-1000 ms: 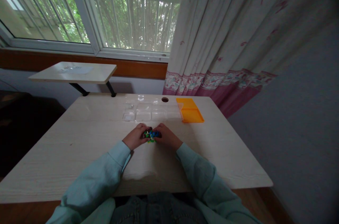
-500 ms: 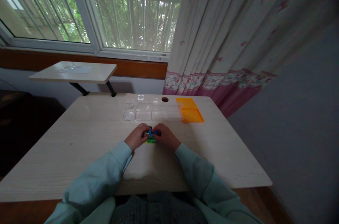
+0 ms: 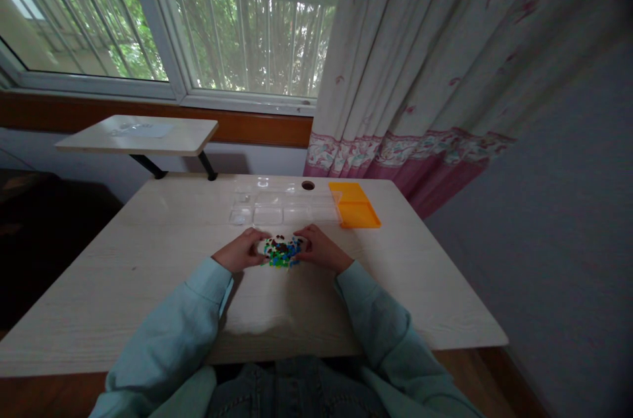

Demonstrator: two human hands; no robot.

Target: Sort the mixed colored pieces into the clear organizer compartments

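A small heap of tiny coloured pieces [image 3: 281, 252], green, blue and dark, lies spread on the pale wooden table [image 3: 148, 260]. My left hand [image 3: 241, 251] rests on the table at the heap's left edge. Opposite it, my right hand [image 3: 322, 249] rests at the right edge. Both hands are cupped loosely toward the pieces with fingers bent and apart, and neither grips anything. Light teal sleeves cover both forearms.
A clear plastic tray with several compartments [image 3: 277, 210] lies just beyond the heap. An orange lid [image 3: 355, 213] lies to its right. A cable hole [image 3: 308, 186] sits near the table's far edge. A small raised shelf [image 3: 138, 134] stands at the back left, a curtain [image 3: 420, 75] at the right.
My hands were pressed close together around a tight clump of pieces. They have drawn apart, and the pieces now lie spread out wider on the table between them.
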